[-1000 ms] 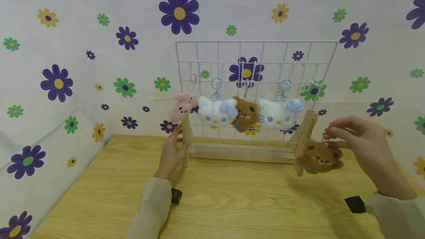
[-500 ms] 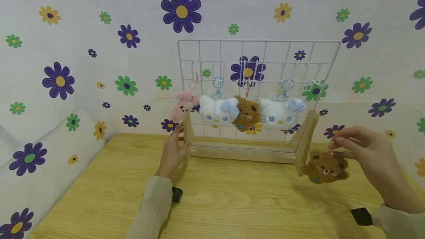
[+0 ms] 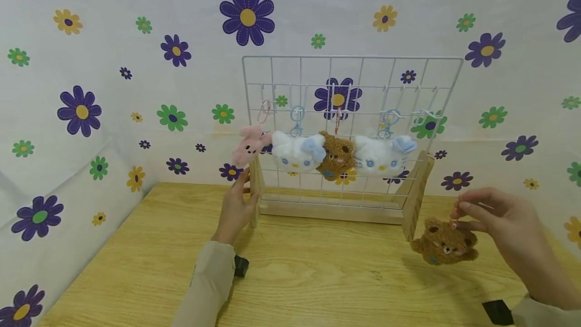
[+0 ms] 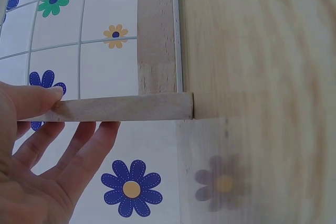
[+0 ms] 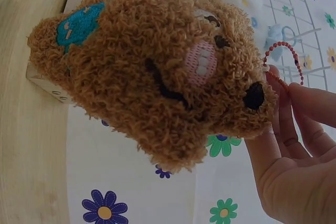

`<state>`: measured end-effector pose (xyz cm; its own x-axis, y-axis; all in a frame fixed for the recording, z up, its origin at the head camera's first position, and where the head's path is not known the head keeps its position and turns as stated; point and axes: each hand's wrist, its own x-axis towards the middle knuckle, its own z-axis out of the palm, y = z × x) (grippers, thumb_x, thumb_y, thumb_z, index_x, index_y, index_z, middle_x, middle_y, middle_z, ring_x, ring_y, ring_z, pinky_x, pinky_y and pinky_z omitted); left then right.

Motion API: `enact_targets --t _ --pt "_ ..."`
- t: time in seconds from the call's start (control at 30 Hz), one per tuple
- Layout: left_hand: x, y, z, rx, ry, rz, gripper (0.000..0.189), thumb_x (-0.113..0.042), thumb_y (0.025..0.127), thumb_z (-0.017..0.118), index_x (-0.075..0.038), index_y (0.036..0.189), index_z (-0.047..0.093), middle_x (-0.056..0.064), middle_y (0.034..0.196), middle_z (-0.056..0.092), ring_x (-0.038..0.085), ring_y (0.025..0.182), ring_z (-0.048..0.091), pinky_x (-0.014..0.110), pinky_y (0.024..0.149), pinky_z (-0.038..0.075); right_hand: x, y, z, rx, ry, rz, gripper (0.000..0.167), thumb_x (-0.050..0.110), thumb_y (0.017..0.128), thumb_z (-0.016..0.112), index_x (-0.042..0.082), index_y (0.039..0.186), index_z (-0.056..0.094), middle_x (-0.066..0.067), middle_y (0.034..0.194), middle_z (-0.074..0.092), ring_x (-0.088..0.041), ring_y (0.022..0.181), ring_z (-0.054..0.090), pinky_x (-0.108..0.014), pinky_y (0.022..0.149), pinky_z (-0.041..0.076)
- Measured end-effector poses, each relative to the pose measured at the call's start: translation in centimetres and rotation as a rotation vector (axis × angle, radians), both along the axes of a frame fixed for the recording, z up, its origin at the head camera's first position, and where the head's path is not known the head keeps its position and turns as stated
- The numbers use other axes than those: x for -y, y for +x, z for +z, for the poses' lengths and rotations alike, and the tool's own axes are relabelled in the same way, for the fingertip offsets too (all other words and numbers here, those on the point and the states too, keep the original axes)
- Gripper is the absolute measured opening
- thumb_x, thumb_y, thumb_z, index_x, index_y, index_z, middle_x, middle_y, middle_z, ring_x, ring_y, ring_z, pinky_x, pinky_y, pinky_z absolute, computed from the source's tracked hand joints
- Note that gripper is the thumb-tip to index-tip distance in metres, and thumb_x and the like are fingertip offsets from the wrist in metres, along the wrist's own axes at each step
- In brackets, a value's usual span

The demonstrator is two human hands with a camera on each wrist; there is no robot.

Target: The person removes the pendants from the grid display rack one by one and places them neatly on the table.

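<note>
My right hand (image 3: 510, 233) pinches the red ball chain (image 5: 283, 45) of a brown plush bear keychain (image 3: 447, 243), which hangs to the right of the rack, low over the table. A teal patch shows on the bear's body in the right wrist view. My left hand (image 3: 236, 208) grips the left wooden upright (image 4: 115, 107) of the white wire rack (image 3: 345, 57), thumb on one side and fingers on the other. From the rack's hooks hang a pink plush keychain (image 3: 249, 148), two white cat-face plush keychains (image 3: 290, 153) and another brown bear keychain (image 3: 338, 155) between them.
The rack's right wooden upright (image 3: 417, 196) stands close beside the held bear. At the right end of the hook row, a white hook (image 3: 424, 114) carries no plush. A wood-grain table (image 3: 317, 271) lies below, and a flower-print backdrop (image 3: 181, 85) rises behind.
My right hand has lowered with the bear keychain and shifted slightly right, away from the rack's right upright. The left hand stays on the rack.
</note>
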<state>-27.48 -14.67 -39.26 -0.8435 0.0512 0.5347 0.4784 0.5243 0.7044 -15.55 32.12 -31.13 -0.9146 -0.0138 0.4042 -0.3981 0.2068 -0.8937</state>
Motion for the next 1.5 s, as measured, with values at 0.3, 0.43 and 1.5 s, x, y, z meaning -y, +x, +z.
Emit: enact_targets --t 0.3,0.43,1.5 --pt "-0.2 0.0 0.1 -0.014 0.012 -0.014 0.065 0.012 0.091 0.065 0.004 0.15 0.039 0.033 0.135 0.055 0.046 0.099 0.067 0.051 0.078 0.062 -0.5 0.6 -0.6 0.012 -0.037 0.039 0.024 -0.011 0.1 0.053 0.003 0.105 0.072 -0.001 0.093 0.071 -0.011 0.081 0.07 -0.023 0.066 0.06" --pt "-0.1 0.1 0.1 0.021 0.014 -0.015 0.066 0.011 0.092 0.065 0.003 0.152 0.037 0.032 0.139 0.053 0.046 0.103 0.066 0.051 0.08 0.061 -0.6 0.6 -1.0 -0.001 -0.062 0.102 0.025 -0.013 0.1 0.051 0.0 0.105 0.072 -0.003 0.094 0.072 -0.012 0.081 0.07 -0.025 0.066 0.061" --pt "0.1 0.1 0.1 0.058 0.038 -0.021 0.068 0.009 0.094 0.064 -0.001 0.155 0.035 0.03 0.141 0.052 0.045 0.108 0.064 0.052 0.081 0.061 -5.4 1.3 0.6 0.202 0.328 0.606 0.037 -0.017 0.102 0.038 0.008 0.111 0.064 -0.01 0.09 0.066 -0.024 0.075 0.067 -0.039 0.061 0.061"
